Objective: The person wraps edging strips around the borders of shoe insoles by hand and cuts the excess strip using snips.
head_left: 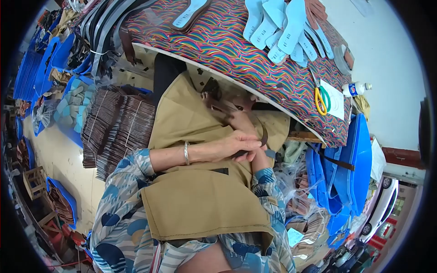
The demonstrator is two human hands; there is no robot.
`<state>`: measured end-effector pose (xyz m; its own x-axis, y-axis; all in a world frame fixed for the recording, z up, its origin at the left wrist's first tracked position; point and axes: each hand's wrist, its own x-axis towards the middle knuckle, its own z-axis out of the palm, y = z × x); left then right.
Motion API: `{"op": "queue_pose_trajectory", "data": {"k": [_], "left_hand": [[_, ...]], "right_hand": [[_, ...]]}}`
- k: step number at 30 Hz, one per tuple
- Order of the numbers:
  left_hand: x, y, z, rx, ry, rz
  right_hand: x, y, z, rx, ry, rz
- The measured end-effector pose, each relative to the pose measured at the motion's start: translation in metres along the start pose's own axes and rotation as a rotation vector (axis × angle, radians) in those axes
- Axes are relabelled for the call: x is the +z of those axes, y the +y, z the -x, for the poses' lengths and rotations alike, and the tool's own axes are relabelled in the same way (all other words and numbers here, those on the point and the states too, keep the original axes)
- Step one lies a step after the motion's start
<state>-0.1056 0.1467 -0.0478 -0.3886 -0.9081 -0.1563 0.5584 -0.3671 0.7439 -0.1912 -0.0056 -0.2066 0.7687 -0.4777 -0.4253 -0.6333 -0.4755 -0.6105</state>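
Observation:
My left hand [241, 143], with a silver bangle on its wrist, lies across my right forearm over the tan apron [205, 207]. Its fingers are closed on a dark brown strap [264, 135] that curves up by the thumb. Beyond it, near the table's underside, my right hand [241, 120] reaches forward and is smeared by motion. Brown strap-like pieces [221, 111] are at its fingers; their exact shape is blurred, and I cannot tell how the fingers hold them.
A table with a colourful wavy cloth [227, 45] bears light-blue insoles [291, 27], yellow-and-green-handled scissors [321, 101] and a white bottle [356, 89]. Bundled brown strips [118, 123] stand at my left. Blue bins [355, 168] stand at right, beside plastic bags [291, 182].

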Motion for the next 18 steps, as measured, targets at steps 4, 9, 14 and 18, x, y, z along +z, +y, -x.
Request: {"op": "queue_pose_trajectory", "data": {"k": [4, 9, 14, 18], "left_hand": [[0.006, -0.006, -0.003, 0.016, 0.063, -0.03], [0.01, -0.008, 0.003, 0.037, 0.055, -0.127], [0.012, -0.013, 0.001, 0.02, 0.017, -0.084], [0.018, -0.008, 0.002, -0.046, 0.042, -0.078]], "right_hand": [[-0.002, 0.012, 0.003, 0.058, 0.177, -0.184], [-0.004, -0.005, 0.019, 0.022, 0.169, -0.263], [-0.014, -0.026, 0.041, -0.029, 0.125, -0.123], [-0.034, -0.067, 0.086, -0.273, 0.288, 0.044]]}}
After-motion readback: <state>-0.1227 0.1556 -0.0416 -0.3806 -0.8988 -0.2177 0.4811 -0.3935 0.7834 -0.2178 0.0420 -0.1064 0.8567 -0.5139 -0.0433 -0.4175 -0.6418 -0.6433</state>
